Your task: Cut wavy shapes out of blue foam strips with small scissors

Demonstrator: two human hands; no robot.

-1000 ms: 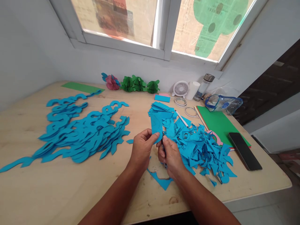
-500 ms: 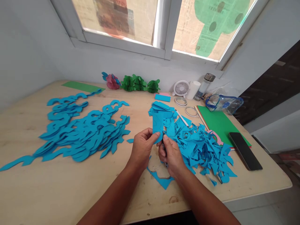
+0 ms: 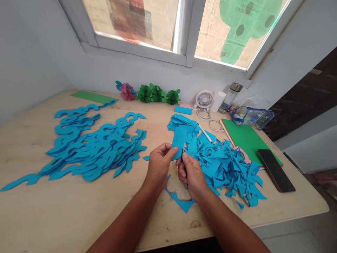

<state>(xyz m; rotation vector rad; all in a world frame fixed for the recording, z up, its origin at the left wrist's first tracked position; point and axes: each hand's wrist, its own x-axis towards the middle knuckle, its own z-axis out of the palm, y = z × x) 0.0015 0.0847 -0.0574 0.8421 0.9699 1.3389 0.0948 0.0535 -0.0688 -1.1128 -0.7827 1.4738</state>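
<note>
The left hand (image 3: 159,168) pinched one matte blue paper piece (image 3: 179,140) between narrowed fingers, just above the worktop (image 3: 79,214) at centre. The right hand (image 3: 191,177) curled around one small dark tool (image 3: 184,168), mostly hidden. Jagged blue scraps (image 3: 226,172) heaped rightward; wavy blue strips (image 3: 92,147) piled left.
</note>
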